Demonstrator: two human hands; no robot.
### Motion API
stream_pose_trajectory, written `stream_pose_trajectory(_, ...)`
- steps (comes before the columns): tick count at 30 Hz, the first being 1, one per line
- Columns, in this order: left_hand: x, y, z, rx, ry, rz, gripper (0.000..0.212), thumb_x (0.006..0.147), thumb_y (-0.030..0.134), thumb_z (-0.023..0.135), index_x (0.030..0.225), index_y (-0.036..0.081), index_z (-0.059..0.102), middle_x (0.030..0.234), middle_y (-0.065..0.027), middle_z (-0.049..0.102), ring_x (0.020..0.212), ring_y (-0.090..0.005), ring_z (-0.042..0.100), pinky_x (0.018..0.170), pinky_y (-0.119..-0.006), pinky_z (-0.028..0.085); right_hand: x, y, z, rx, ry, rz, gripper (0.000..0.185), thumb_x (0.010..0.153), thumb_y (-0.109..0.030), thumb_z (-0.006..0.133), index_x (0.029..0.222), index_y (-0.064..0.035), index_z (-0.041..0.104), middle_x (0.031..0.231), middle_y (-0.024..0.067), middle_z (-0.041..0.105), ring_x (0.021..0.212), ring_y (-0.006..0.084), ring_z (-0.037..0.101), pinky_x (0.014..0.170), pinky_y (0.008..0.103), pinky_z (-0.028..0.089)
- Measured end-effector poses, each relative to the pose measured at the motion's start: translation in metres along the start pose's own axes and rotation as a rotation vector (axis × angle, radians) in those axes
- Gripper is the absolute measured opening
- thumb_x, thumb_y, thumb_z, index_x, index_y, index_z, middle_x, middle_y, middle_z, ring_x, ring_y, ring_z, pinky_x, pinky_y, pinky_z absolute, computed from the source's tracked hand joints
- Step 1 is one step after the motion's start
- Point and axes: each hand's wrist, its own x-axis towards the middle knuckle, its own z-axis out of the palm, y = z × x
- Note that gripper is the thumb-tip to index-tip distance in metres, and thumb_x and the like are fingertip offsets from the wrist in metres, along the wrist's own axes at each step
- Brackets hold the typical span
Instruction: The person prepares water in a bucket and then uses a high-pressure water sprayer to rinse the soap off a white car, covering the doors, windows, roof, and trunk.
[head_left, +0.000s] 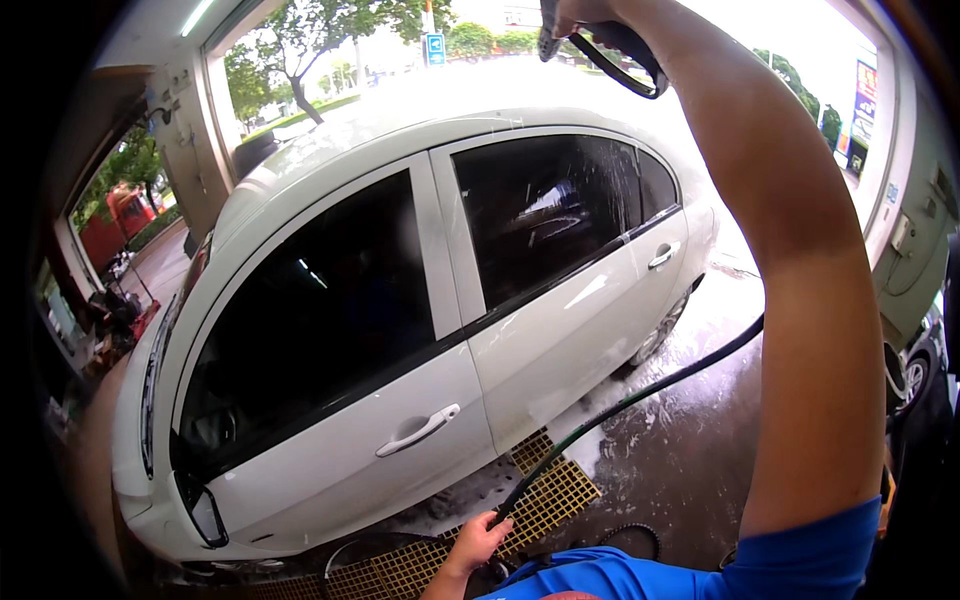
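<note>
A white car (405, 375) with dark side windows stands before me, water streaks on its rear door glass (555, 202). My right hand (592, 15) is raised at the top of the view above the car roof, closed on a dark spray gun (637, 64), partly cut off by the picture's edge. My left hand (480, 536) is low in the middle, its fingers closed round a black hose (622, 405). From there the hose curves up to the right and passes behind my right arm. Foam lies on the ground by the rear wheel (664, 330).
Yellow floor grating (555, 495) runs below the car's side. The wing mirror (202, 510) juts out at lower left. The floor (675, 450) is wet and foamy. Another car (919, 375) stands at the far right, and a pillar (187, 135) rises at the left.
</note>
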Motion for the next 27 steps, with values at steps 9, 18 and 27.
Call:
stream_pose_trajectory(9,0.022,0.010,0.108,0.107,-0.005,-0.020,0.024,0.090,0.028,0.069,0.088,0.004,0.064,0.070,0.0030,0.060,0.062,-0.0051,0.053,0.057,-0.024,0.043,-0.047,0.104,-0.041,0.087,0.014,-0.013,0.026,0.085,-0.022,0.062,0.105,-0.0070,0.068,0.102,0.0058,0.062,0.091,0.0137,0.053,0.078,0.0267,0.042)
stream_pose_trajectory(18,0.037,0.024,0.161,0.123,-0.204,-0.012,0.020,0.090,0.024,0.069,0.091,0.004,0.065,0.073,0.0030,0.060,0.064,-0.0052,0.052,0.058,-0.023,0.042,-0.113,0.194,-0.076,0.116,0.063,0.139,0.027,0.085,-0.021,0.061,0.105,-0.0036,0.067,0.097,0.0062,0.062,0.083,0.0123,0.054,0.073,0.0247,0.043)
stream_pose_trajectory(27,0.058,0.028,0.147,0.110,-0.306,0.002,0.017,0.091,0.022,0.065,0.089,0.005,0.064,0.069,0.0040,0.057,0.062,-0.0043,0.049,0.055,-0.022,0.038,-0.187,0.259,-0.060,0.080,0.105,0.367,0.028,0.085,-0.020,0.061,0.104,-0.0002,0.067,0.092,0.0066,0.063,0.076,0.0109,0.056,0.067,0.0227,0.044)
